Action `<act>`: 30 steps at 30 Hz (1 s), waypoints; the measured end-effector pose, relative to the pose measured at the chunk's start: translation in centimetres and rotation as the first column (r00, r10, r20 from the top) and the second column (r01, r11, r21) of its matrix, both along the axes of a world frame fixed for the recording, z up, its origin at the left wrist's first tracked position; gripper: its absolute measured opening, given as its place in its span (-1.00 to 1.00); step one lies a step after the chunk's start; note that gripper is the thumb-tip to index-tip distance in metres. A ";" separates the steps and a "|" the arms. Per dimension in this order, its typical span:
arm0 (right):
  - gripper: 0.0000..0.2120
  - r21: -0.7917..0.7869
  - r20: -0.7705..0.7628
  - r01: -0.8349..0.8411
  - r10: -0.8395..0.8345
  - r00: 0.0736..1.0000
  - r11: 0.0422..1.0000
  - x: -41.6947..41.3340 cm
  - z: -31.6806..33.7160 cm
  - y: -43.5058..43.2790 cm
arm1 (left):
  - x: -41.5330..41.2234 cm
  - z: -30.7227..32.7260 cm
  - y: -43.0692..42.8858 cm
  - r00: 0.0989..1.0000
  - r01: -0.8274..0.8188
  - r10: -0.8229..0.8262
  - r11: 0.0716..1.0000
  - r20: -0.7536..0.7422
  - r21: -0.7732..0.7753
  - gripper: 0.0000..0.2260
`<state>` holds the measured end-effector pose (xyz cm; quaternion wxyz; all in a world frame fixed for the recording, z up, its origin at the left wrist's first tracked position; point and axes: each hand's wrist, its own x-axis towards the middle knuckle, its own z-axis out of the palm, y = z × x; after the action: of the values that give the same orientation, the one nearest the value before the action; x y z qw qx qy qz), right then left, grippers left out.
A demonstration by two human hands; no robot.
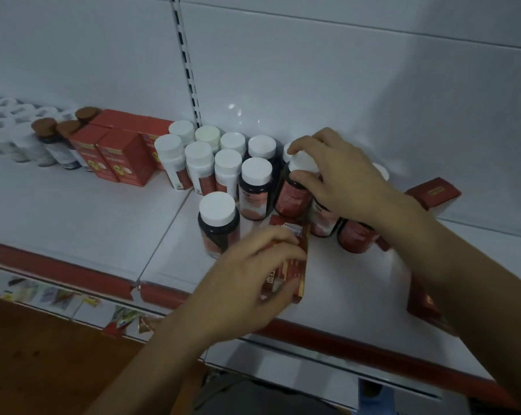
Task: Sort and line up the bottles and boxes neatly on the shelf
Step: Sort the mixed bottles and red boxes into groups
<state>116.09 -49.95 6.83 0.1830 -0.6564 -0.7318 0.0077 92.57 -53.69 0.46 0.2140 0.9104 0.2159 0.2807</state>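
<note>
On the white shelf [73, 211] stands a cluster of white-capped bottles. My right hand [340, 178] grips the white cap of a dark bottle with a red label [292, 196] in the middle of that cluster. My left hand [250, 277] holds a red box [292, 265] lying flat near the shelf's front edge. A lone dark bottle [219, 223] stands just left of the box. Two more red-labelled bottles [356, 236] sit partly hidden under my right forearm.
Upright red boxes [124, 163] and brown-capped bottles [48, 139] line the back left, with white bottles [4, 127] further left. Flat dark red boxes lie at the right [436, 193] and front right [424, 304]. A red strip [58, 265] edges the shelf front.
</note>
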 end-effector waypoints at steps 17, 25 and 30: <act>-0.75 -0.028 -0.032 0.148 -0.149 0.988 0.989 4.9 0.3 -2.2 | 4.8 -0.4 3.5 0.944 -0.001 0.014 0.999 -0.331 0.041 -0.70; -0.54 -0.441 0.046 0.207 -0.209 0.977 0.873 8.2 2.1 -1.0 | 5.1 1.3 3.6 0.942 -0.024 0.054 0.995 -0.330 0.093 -0.80; -0.64 -0.349 0.007 0.290 -0.307 0.952 0.891 8.8 1.2 -0.5 | 5.8 5.6 4.8 0.964 -0.079 0.129 0.974 -0.235 0.211 -0.84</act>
<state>124.86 -50.45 8.01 0.0813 -0.7823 -0.6050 0.1236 98.42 -48.85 6.02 0.0778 0.9424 0.2592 0.1965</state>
